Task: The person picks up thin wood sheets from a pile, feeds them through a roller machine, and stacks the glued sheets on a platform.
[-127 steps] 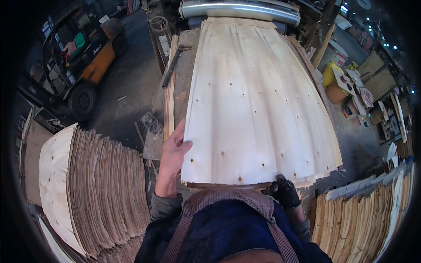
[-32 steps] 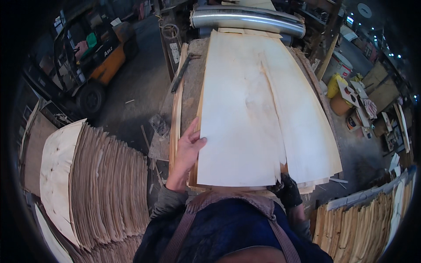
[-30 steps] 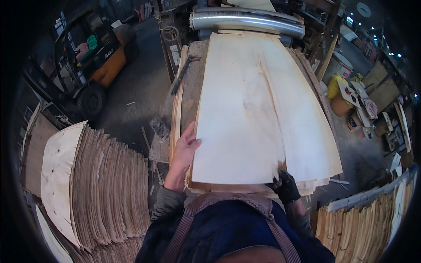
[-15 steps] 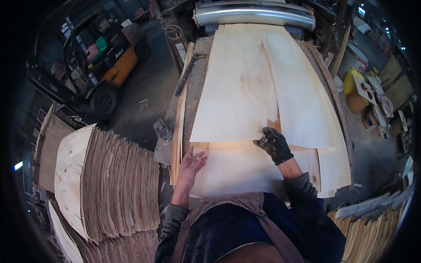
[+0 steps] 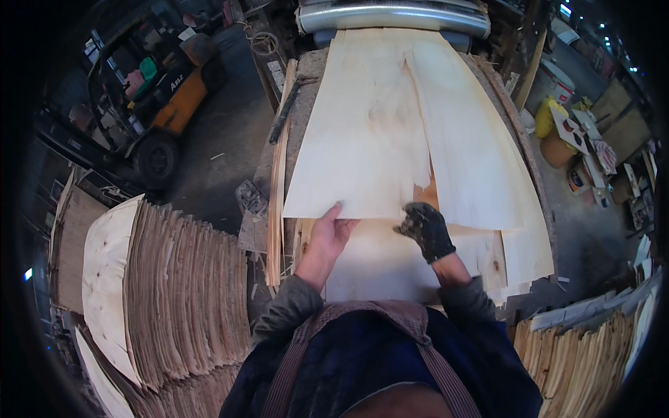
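A broad pale wood veneer sheet (image 5: 355, 153) lies on the bench, with its far end at a metal roller (image 5: 397, 19). A long split runs through it, and a brown gap shows near its close edge. My bare left hand (image 5: 329, 238) is closed on that near edge, left of the middle, thumb on top and fingers beneath. By the gap, my right hand (image 5: 428, 233) in a dark, worn glove has its fingers curled at the same edge; its fingertips are partly hidden. More veneer (image 5: 383, 261) lies underneath, showing between my body and the top sheet.
On the bench's left side lies a dark long-handled tool (image 5: 287, 111) beside wooden strips (image 5: 277, 181). A tall veneer stack (image 5: 185, 285) stands at left, another (image 5: 578, 359) at lower right. Behind on the left is an orange forklift (image 5: 178, 108). Clutter and a yellow bag (image 5: 547, 115) occupy the right.
My left hand has moved up and right from beside the sheet's corner and closed on its near edge. The gloved right hand stays by the gap. The whole view has shifted slightly.
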{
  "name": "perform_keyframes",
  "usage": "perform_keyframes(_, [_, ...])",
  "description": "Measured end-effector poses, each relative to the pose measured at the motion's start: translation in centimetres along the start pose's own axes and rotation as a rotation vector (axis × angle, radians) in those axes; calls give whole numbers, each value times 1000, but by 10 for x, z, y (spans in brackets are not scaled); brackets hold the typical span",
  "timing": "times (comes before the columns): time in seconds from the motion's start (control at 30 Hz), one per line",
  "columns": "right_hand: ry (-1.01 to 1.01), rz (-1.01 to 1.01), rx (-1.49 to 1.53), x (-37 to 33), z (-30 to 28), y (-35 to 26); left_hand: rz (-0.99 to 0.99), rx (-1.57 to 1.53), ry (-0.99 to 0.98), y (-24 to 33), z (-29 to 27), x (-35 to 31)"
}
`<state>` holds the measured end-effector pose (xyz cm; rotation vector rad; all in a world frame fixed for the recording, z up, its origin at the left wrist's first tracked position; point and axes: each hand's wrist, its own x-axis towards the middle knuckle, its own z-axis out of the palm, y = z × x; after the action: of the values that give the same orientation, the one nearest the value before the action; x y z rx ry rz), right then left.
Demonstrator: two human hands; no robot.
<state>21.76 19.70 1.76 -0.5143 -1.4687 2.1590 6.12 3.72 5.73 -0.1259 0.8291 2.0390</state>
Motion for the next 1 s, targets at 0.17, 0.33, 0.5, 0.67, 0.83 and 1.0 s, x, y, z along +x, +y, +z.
perform_keyframes(0.17, [-439, 455, -172, -71, -8, -88, 7, 240, 45, -9, -42, -69])
perform_keyframes(0.33, [-250, 204, -9, 5, -48, -128, -171, 180, 11, -14, -88, -117])
perform_keyframes(0.5, [163, 46, -523, 215, -61, -96, -149, 242, 174, -23, -101, -128])
perform_keyframes(0.67, [383, -117, -1272, 379, -60, -70, -152, 371, 295, -25, -101, -129])
perform_keyframes(0.83, [520, 92, -1578, 438, -43, -61, -62, 347, 370, -36, -105, -132])
perform_keyframes(1.0, [390, 220, -1474, 471, -59, -46, -12, 172, 436, -44, -95, -130])
